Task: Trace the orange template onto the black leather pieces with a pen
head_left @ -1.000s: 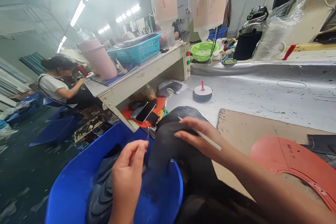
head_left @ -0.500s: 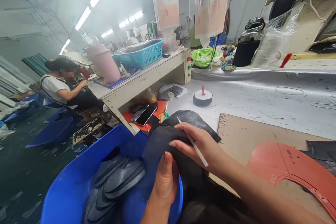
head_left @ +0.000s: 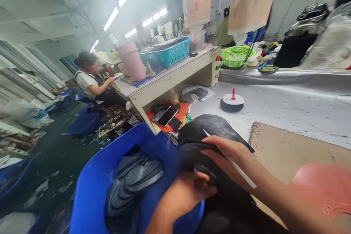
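My right hand (head_left: 233,157) grips a curved black leather-like piece (head_left: 189,153) between thumb and fingers. A thin white pen-like stick (head_left: 236,168) lies slantwise in the same hand, its tip pointing up and left. My left hand (head_left: 189,190) is smeared by motion, with its fingers curled at the near edge of the black piece, which appears to bend there. Just behind, another rounded black piece (head_left: 211,124) lies on the table edge. Beneath my left forearm is a blue tub (head_left: 90,175) with several stacked dark pieces (head_left: 142,175) inside.
A red curved template (head_left: 320,186) rests on a brown board (head_left: 279,142) at right. Further back stand a tape roll (head_left: 233,103) and a green basket (head_left: 236,58). A phone (head_left: 168,116) lies under the shelf bench (head_left: 175,73). A co-worker (head_left: 93,80) sits at left.
The view has swung left, so the scene sits further right. My left hand has turned from thumb-up under the black piece to fingers curled at its near edge. My right hand keeps the stick.
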Available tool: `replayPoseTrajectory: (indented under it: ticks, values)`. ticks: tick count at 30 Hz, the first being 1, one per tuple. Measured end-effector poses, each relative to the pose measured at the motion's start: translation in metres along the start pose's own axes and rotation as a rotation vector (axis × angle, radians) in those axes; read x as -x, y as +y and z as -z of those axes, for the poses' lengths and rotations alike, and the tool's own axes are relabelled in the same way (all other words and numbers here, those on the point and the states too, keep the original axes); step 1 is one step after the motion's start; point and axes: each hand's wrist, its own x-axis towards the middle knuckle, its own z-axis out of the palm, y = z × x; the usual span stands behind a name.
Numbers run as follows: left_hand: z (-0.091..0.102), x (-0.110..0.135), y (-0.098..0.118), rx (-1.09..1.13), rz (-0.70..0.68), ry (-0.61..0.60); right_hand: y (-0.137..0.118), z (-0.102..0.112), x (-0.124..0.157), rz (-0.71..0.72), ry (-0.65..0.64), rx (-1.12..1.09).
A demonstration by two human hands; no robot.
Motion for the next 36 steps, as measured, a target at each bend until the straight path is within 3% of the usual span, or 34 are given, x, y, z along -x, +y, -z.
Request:
replayPoseTrajectory:
  ticks: [2, 5, 6, 8, 10, 12, 17, 22, 24, 28, 32, 36]
  values:
    - [0.023, 0.014, 0.003, -0.124, 0.05, 0.124, 0.003, 0.001, 0.003, 0.022, -0.08, 0.034]
    - [0.043, 0.031, 0.01, -0.255, -0.095, 0.429, 0.001, -0.009, 0.007, 0.087, -0.255, 0.008]
    - [0.044, 0.034, 0.011, -0.241, -0.16, 0.443, -0.001, -0.016, 0.007, 0.107, -0.293, -0.008]
    - [0.041, 0.035, 0.009, -0.177, -0.185, 0.302, -0.004, -0.03, 0.008, 0.129, -0.333, -0.039]
    - [0.037, 0.033, 0.003, -0.139, -0.11, 0.138, -0.002, -0.042, 0.009, 0.098, -0.349, -0.061]
    - [0.039, 0.029, -0.006, -0.141, -0.029, 0.108, 0.009, -0.049, 0.011, 0.015, -0.39, -0.088]
    - [0.074, 0.021, -0.031, -0.113, 0.085, 0.379, 0.049, -0.055, 0.02, -0.201, -0.461, -0.265]
    - [0.104, 0.013, -0.049, 0.109, 0.144, 0.48, 0.062, -0.061, 0.017, -0.423, -0.499, -0.515]
    - [0.11, 0.008, -0.055, 0.281, 0.163, 0.544, 0.062, -0.062, 0.012, -0.472, -0.449, -0.57]
    - [0.129, -0.01, -0.08, 0.437, 0.178, 0.745, 0.059, -0.053, 0.005, -0.467, -0.209, -0.537]
    - [0.145, -0.022, -0.13, 0.496, 0.307, 0.965, 0.056, -0.034, 0.003, -0.471, -0.137, -0.463]
    - [0.146, -0.018, -0.177, 0.505, 0.469, 1.017, 0.054, -0.019, 0.006, -0.484, -0.126, -0.385]
